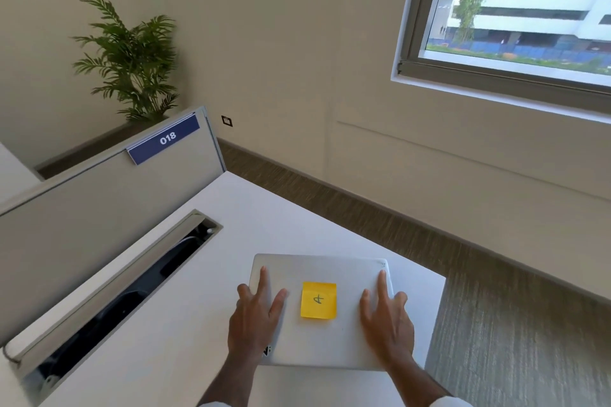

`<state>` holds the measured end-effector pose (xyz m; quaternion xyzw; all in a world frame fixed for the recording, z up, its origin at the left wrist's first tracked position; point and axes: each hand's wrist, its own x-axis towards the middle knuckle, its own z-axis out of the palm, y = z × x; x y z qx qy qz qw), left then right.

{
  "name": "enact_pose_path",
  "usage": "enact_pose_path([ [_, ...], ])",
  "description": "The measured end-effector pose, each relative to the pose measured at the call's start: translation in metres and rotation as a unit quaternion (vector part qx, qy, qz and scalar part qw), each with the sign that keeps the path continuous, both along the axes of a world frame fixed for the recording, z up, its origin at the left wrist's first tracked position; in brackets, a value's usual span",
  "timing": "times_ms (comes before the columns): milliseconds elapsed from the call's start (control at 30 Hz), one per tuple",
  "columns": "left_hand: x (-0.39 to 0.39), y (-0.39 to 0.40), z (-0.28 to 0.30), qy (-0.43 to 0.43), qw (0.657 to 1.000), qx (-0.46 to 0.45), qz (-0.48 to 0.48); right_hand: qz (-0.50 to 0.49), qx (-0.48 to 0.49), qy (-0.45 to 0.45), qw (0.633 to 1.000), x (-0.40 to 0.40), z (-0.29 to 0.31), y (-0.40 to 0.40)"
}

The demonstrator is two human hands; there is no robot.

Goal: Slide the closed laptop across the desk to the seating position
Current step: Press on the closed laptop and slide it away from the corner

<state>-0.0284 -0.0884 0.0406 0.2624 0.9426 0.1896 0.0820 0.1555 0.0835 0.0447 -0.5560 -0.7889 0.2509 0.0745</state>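
A closed silver laptop [319, 269] lies flat on the white desk [185, 324], near the desk's right end. A yellow sticky note [318, 300] marked with a handwritten letter is stuck to the middle of its lid. My left hand [253, 317] rests palm-down on the lid's left part, fingers spread, with the outer fingers over the left edge. My right hand [386, 314] lies flat on the lid's right part, fingers spread, with the outer fingers over the right edge. Neither hand curls around the laptop.
An open cable tray slot [125, 291] runs along the desk's back left. Behind it stands a grey partition [99, 208] with a blue "018" label [165, 138]. The desk's right edge [436, 314] drops to carpet. A potted plant [132, 56] and a window [515, 10] are beyond.
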Motion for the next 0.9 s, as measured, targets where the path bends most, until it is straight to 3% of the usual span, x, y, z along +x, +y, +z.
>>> enact_pose_path([
  [900, 0.003, -0.261, 0.01, 0.014, 0.984, 0.007, 0.176, 0.183, 0.02, 0.018, 0.983, -0.072, 0.004, -0.199],
])
